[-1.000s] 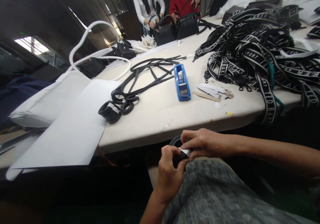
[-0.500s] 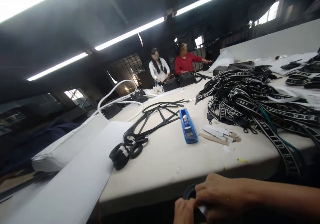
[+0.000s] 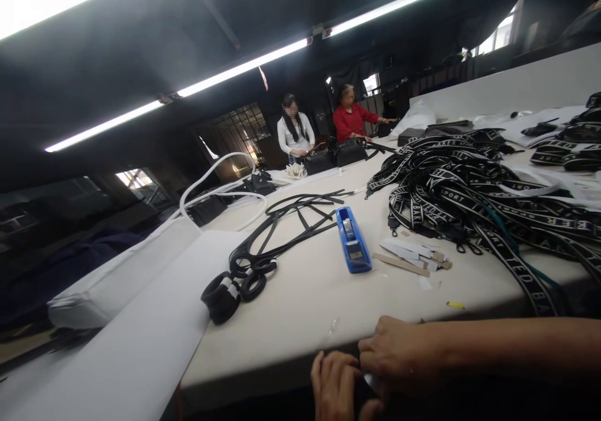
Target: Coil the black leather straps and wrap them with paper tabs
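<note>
At the table's near edge my hands work close together on a coil of black strap, now mostly hidden between them; a bit of white band (image 3: pixel 370 381) shows there. My left hand (image 3: pixel 334 383) is closed round the coil from the left, its fingers bent over the top. Fingers curled, my right hand (image 3: pixel 397 353) grips it from the other side. Further in on the table lie finished-looking black strap coils (image 3: pixel 221 299) with white bands. Loose black straps (image 3: pixel 277 227) stretch behind those coils. A blue tape dispenser (image 3: pixel 353 240) stands beyond my hands.
Paper strips (image 3: pixel 410 257) lie right of the dispenser. A large heap of black-and-white lettered straps (image 3: pixel 451 186) covers the table's right side. White sheet material (image 3: pixel 122 346) and white tubing (image 3: pixel 220 158) are at left. Two people (image 3: pixel 295 133) stand at the far end with black bags.
My left hand has shifted slightly left and up, its fingers now spread over the coil. The dark coil, seen before, is now largely covered. The view has moved slightly.
</note>
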Tool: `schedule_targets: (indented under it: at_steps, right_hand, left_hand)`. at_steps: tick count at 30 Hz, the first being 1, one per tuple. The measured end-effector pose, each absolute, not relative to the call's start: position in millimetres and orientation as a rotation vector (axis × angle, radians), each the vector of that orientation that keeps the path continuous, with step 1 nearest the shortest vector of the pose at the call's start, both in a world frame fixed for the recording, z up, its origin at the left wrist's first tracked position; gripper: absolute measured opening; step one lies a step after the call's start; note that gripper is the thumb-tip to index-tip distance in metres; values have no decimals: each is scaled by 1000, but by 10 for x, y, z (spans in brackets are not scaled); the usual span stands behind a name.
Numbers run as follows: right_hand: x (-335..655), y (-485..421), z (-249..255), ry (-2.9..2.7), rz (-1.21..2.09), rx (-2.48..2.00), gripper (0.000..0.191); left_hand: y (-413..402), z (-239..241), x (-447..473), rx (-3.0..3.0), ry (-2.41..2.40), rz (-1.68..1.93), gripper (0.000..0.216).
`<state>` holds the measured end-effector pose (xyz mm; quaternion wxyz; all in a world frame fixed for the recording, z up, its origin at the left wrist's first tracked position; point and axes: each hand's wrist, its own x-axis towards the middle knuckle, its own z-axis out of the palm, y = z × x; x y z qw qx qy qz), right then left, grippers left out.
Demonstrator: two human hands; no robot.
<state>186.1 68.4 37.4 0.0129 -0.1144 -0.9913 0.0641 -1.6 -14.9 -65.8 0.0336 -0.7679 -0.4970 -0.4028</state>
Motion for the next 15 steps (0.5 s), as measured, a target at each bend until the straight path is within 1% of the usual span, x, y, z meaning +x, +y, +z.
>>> schedule_targets:
  at_steps: [3,4,7,9,10,13,15]
  right_hand:
    - [1830,650,481,-3043,102,-255,16]
    - [1813,640,537,-3045,65,-235,13]
    - [1743,623,692,-3086,-19,-211,7]
    - [1694,617,744,-3117,-12,-197,7]
    - [1672,614,754,-3131,14,-184,8]
    - [1619,602,741,-3133,132,-155,12]
    - [1588,586,711,-3126,184,-141,11]
  left_hand:
    - [-192,-564,-16,-2352,-1540,-1295,48]
    - [-212,-514,-10,-2340,-1568,-1323,44]
    - [-285,-355,-10,-2302,-1698,-1382,22]
    - [-339,-288,-38,-2330,-1832,-1423,16]
    - [-365,-274,-60,-2362,-1920,-1458,19]
    - [-419,-289,-140,-2451,-2198,-1609,39]
    - [-424,-310,-184,-2502,-2291,-1671,46]
